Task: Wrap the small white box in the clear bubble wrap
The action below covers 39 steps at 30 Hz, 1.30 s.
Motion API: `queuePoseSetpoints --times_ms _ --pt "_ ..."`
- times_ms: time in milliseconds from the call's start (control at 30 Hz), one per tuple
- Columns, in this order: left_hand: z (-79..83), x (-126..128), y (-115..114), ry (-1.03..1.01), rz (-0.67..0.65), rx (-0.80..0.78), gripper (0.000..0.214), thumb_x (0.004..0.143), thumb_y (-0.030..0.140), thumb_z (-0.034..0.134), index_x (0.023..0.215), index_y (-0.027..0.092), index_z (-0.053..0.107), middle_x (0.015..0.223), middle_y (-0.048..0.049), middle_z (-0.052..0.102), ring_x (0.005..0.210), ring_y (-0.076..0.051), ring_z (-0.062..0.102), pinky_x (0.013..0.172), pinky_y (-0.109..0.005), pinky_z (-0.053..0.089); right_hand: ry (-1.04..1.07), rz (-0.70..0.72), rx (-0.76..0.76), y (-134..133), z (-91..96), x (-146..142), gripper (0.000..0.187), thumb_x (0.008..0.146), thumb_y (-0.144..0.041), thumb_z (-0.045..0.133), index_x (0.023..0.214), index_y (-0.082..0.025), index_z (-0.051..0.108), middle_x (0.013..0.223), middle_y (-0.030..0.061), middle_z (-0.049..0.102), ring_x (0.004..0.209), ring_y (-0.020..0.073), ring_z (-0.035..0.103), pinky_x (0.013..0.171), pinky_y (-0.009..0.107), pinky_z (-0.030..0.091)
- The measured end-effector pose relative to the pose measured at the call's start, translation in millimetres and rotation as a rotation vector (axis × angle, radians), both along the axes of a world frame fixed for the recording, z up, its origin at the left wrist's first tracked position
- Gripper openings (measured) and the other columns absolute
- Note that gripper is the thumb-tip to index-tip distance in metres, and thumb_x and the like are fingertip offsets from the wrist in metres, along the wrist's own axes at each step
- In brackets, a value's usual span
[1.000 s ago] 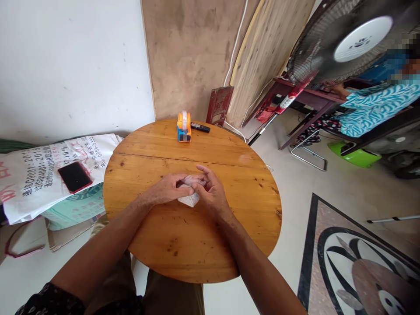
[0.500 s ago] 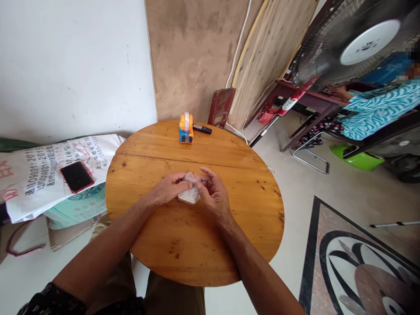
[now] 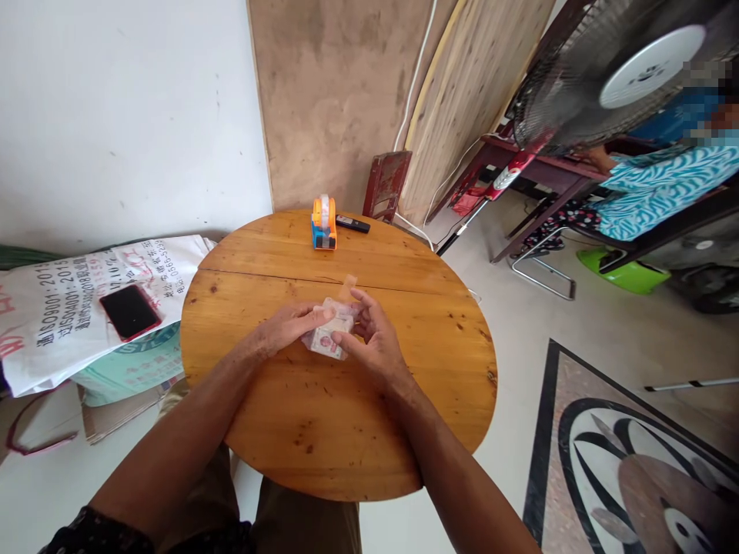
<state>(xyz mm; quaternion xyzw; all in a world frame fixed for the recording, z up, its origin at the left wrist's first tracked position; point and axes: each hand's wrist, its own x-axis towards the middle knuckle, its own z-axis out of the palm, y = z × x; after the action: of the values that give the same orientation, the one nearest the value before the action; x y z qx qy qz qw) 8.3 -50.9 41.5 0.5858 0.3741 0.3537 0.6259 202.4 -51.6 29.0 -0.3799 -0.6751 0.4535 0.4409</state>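
A small white packet [image 3: 325, 344] in crinkled clear plastic, with a reddish print on its face, is held over the middle of the round wooden table [image 3: 323, 431]. From its left side my left hand [image 3: 292, 323] grips it, thumb laid over the top. My right hand [image 3: 375, 338] has its fingers curled around the right edge, the thumb on the front. A strip of clear film [image 3: 348, 287] sticks up from the packet's far side. What exactly is inside the wrapping I cannot make out.
An orange and blue tape dispenser [image 3: 324, 223] and a black handheld device [image 3: 353, 224] lie at the table's far edge. Left, a red-edged phone [image 3: 130, 312] rests on a white sack [image 3: 63, 308]. A fan [image 3: 640, 73] and a seated person [image 3: 663, 192] are at right.
The packet has turned in my hands so that its printed face shows. The film strip now stands out beyond my fingers. My view has shifted slightly.
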Motion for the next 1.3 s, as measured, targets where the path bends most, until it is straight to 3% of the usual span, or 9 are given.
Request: queuePoseSetpoints --times_ms 167,367,500,700,867,1167,1300 --pt "-10.2 3 3 -0.07 -0.032 -0.032 0.054 0.073 0.048 0.078 0.116 0.017 0.068 0.108 -0.0077 0.072 0.098 -0.024 0.066 0.083 -0.03 0.049 0.127 -0.04 -0.133 -1 5.5 -1 0.077 0.068 -0.037 0.082 0.134 -0.026 0.044 0.125 0.0115 0.062 0.113 0.0253 0.064 0.098 0.042 0.052" --pt "-12.5 10 3 -0.202 -0.026 -0.091 0.054 0.075 0.04 0.079 0.122 0.016 0.066 0.116 -0.0107 0.071 0.104 -0.024 0.066 0.09 -0.034 0.049 0.126 -0.033 -0.141 -2 11.0 2 0.076 0.073 -0.038 0.077 0.138 -0.024 0.042 0.134 0.0131 0.061 0.12 0.0275 0.061 0.104 0.047 0.047" --pt "-10.6 12 1 -0.208 0.01 -0.133 0.053 0.071 0.04 0.081 0.115 0.014 0.068 0.108 -0.0112 0.073 0.095 -0.023 0.068 0.087 -0.034 0.05 0.083 -0.039 -0.111 -3 11.5 5 0.075 0.075 -0.042 0.076 0.139 -0.023 0.043 0.135 0.0128 0.061 0.124 0.0283 0.058 0.108 0.048 0.042" --pt "-10.8 18 0 -0.215 0.044 -0.169 0.054 0.07 0.037 0.081 0.117 0.015 0.066 0.108 -0.0094 0.073 0.093 -0.021 0.067 0.085 -0.033 0.049 0.132 -0.041 -0.163 -1 7.2 4 0.075 0.077 -0.052 0.073 0.14 -0.023 0.044 0.131 0.0129 0.063 0.116 0.0284 0.063 0.1 0.046 0.048" --pt "-7.5 20 -3 -0.2 0.088 -0.129 0.046 0.073 0.038 0.078 0.111 0.014 0.067 0.095 -0.0059 0.073 0.084 -0.019 0.066 0.079 -0.031 0.049 0.126 -0.054 -0.1 1 3.1 1 0.07 0.079 -0.05 0.072 0.137 -0.023 0.044 0.127 0.0123 0.066 0.118 0.0276 0.062 0.098 0.044 0.05" --pt "-8.1 15 -3 -0.097 0.025 -0.097 0.031 0.075 0.037 0.075 0.096 0.015 0.071 0.091 -0.0042 0.072 0.081 -0.017 0.064 0.075 -0.028 0.047 0.187 -0.097 -0.112 2 5.2 1 0.056 0.083 -0.049 0.067 0.129 -0.023 0.049 0.11 0.0093 0.072 0.102 0.0244 0.068 0.089 0.041 0.054" --pt "-12.4 17 -2 -0.083 -0.013 -0.109 0.035 0.074 0.032 0.077 0.105 0.016 0.071 0.092 -0.004 0.073 0.079 -0.017 0.065 0.073 -0.027 0.047 0.242 -0.174 -0.121 3 7.8 0 0.046 0.081 -0.039 0.07 0.121 -0.024 0.053 0.1 0.0047 0.071 0.09 0.0188 0.068 0.085 0.036 0.054"
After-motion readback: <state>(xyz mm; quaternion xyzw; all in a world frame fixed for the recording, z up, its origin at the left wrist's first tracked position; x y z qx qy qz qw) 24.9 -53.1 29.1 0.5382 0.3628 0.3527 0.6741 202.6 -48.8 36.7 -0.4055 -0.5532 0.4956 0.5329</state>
